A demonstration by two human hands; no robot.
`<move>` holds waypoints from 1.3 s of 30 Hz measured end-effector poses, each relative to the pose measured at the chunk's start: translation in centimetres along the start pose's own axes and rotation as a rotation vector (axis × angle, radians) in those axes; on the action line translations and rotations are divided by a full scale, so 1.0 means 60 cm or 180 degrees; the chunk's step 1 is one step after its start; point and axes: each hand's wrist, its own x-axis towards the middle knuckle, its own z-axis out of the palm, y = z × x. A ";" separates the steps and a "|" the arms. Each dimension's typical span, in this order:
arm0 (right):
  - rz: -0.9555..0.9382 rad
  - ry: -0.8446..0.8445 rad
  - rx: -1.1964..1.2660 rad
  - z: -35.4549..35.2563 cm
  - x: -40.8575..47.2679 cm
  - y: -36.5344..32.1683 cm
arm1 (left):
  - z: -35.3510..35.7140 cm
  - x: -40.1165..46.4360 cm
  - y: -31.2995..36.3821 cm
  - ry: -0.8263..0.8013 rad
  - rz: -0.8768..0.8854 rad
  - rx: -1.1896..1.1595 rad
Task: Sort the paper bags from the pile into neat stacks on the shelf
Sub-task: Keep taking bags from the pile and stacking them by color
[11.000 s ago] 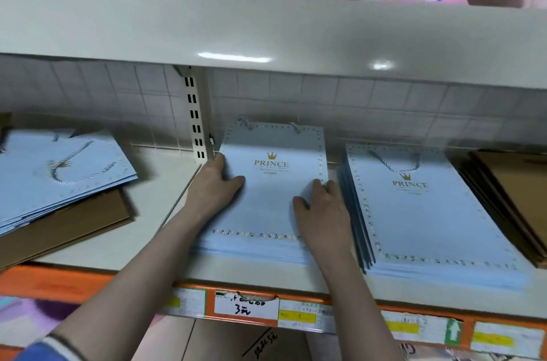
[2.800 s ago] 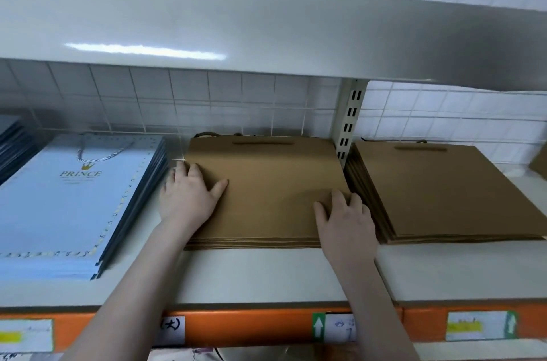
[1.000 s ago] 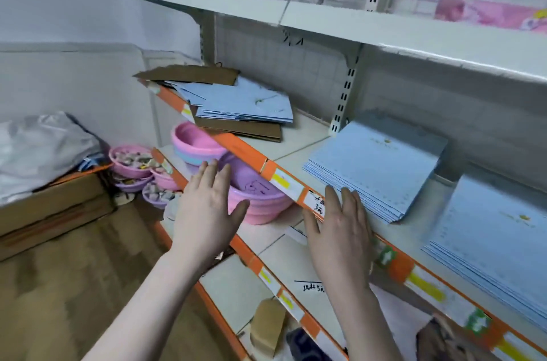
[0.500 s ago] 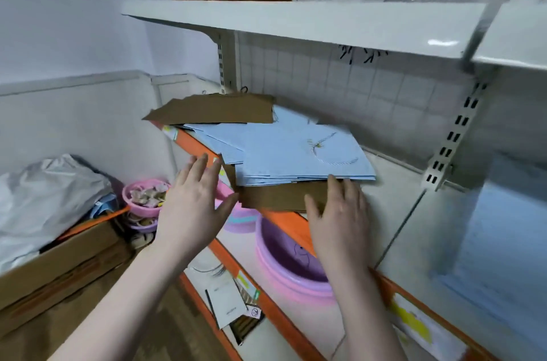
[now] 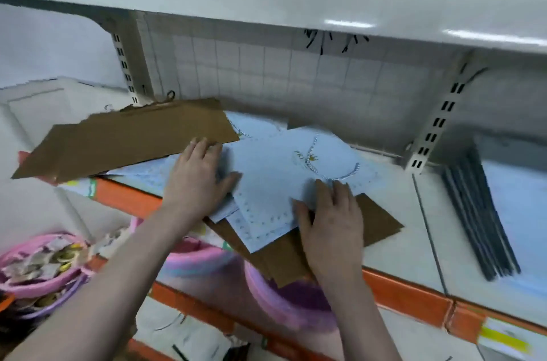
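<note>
Nearest, pink plastic basins (image 5: 284, 298) sit under the orange-edged white shelf (image 5: 393, 245). On that shelf both hands lie flat with fingers spread: the left hand (image 5: 201, 180) and the right hand (image 5: 331, 221) press on the loose pile of pale blue paper bags (image 5: 284, 177), which overlaps flat brown paper bags (image 5: 127, 138). Farther right stands a neat blue stack (image 5: 485, 212), before the white grid back panel (image 5: 296, 79).

Both hands, left hand (image 5: 197, 183) and right hand (image 5: 331, 221), now flat on the pile (image 5: 275, 183)
</note>
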 end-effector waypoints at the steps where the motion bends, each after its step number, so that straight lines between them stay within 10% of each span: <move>1: 0.0097 0.0125 -0.0022 0.002 -0.003 -0.007 | 0.006 0.019 -0.004 -0.0093 0.0139 -0.0023; 14: 0.1123 -0.0056 -0.0395 0.035 -0.022 -0.057 | 0.077 0.173 0.056 -0.1420 0.1195 -0.0060; 39: 0.1518 0.0513 0.0794 -0.015 0.020 -0.004 | 0.029 0.136 0.095 -0.0188 -0.0188 -0.3271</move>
